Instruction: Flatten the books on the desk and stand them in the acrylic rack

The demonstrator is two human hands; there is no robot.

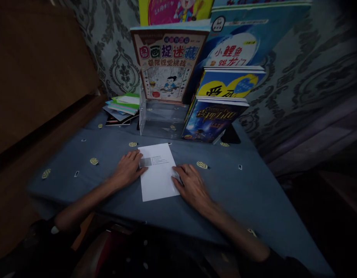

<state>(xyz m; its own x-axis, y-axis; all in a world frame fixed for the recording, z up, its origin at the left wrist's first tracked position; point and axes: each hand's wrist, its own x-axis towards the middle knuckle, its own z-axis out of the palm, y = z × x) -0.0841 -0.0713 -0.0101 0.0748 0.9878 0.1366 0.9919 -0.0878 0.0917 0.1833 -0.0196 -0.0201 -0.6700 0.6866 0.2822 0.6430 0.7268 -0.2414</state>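
Observation:
A white booklet or sheet [158,183] lies on the cloth-covered table, a grey block and several lines of small print near its upper left; I cannot tell how many pages it has. My left hand [128,168] rests at its left edge, fingertips touching the upper side and thumb laid over the paper. At the right edge, my right hand [191,183] touches the paper with thumb and forefinger spread apart. Both hands have their fingers stretched out, palms down.
Behind the paper stands a clear plastic book rack [162,129] holding a picture book [167,69], a dark blue book [215,119] and others. A pile of thin books [123,108] lies left of it. The blue tablecloth [109,133] has pineapple prints; brown wooden furniture [36,69] stands at left.

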